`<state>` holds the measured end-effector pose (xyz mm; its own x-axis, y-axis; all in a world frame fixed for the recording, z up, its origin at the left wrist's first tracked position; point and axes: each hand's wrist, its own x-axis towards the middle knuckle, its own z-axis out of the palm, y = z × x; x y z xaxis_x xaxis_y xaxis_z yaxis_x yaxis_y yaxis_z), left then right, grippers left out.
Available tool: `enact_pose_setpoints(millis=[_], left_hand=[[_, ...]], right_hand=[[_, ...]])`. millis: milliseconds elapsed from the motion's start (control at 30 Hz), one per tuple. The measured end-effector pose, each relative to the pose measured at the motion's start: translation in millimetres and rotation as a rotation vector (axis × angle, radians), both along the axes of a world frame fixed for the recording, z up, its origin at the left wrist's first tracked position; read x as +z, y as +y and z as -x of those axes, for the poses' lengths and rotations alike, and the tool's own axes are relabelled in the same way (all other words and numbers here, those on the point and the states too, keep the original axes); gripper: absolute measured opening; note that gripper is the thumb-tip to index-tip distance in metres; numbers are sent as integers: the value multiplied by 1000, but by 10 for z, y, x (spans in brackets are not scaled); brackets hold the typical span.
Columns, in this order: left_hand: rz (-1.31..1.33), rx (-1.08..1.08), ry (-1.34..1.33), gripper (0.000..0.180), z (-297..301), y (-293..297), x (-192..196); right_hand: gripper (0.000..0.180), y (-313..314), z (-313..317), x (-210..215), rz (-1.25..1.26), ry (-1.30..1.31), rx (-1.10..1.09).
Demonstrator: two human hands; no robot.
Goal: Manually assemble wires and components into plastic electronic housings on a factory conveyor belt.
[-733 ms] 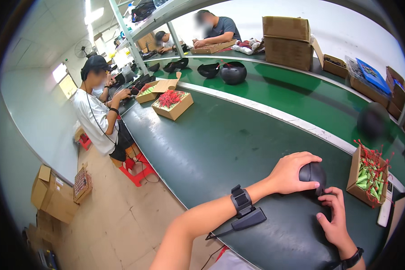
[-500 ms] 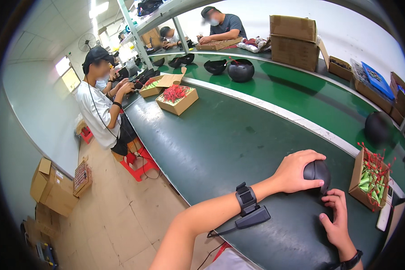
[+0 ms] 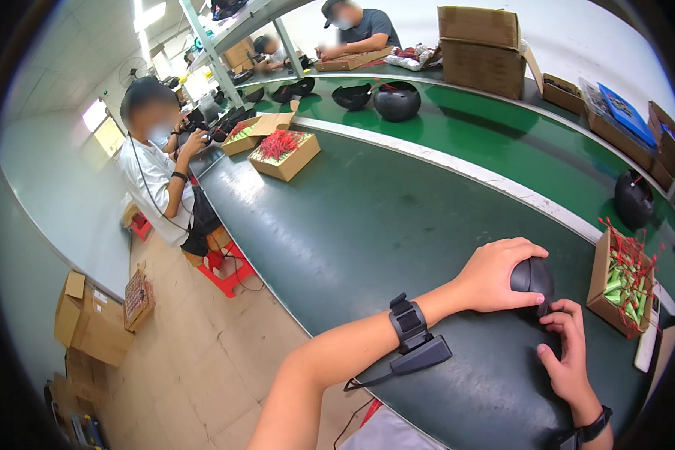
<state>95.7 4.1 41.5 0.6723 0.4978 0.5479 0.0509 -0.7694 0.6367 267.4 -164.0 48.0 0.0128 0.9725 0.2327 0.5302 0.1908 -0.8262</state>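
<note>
Shell (image 3: 534, 279), black | long axis: roughly fore-aft | near end: by right hand (image 3: 571, 358)

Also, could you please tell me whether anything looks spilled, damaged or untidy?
Nothing looks clearly spilled or damaged. The near cardboard box on the right just looks untidy: its red wires tangle upward and reach past the rim, over green pieces at mixed angles. The black rounded object under the left hand shows no visible break.
</note>
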Motion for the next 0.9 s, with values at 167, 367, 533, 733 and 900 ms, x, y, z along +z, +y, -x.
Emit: enact_pose_setpoints(millis=[167,367,533,733,900], left_hand=[[17,6,27,58,19,5,20],[2,28,-21,59,58,-14,41],[88,72,-144,59,33,7,19],[21,28,9,61,45,-25,28],[11,23,29,60,45,-11,11]], right_hand=[[37,16,16,-12,-7,-8,-17],[37,13,36,-3,-3,-3,4],[39,9,24,14,6,-25,-4],[40,-3,20,-1,7,9,2],[40,6,22,-1,13,-3,10]])
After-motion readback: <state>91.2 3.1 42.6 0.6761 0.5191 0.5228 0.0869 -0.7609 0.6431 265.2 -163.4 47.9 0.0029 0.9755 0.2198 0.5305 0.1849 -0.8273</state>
